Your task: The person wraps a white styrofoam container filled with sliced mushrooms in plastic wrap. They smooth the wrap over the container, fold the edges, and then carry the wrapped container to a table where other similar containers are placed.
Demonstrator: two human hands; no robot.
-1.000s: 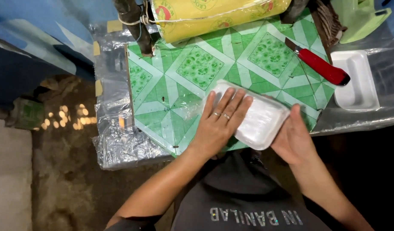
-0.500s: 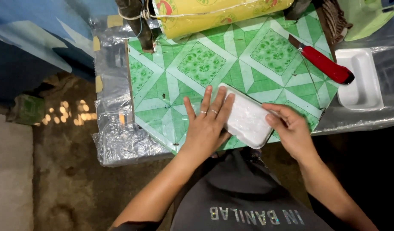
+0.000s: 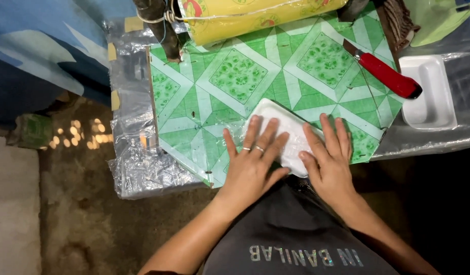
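Both hands' fingers [image 3: 255,140] splayed flat on wrapped white tray [image 3: 283,125] near board's front edge [image 3: 194,170].

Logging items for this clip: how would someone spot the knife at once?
Find the green diamond-patterned board covering the table. At its far right corner, right of the wrapped white tray under both hands, lies the knife. Its bright red handle sets it apart from the empty white tray beside it.

Green-patterned board [image 3: 235,76] under white tray [image 3: 283,130]
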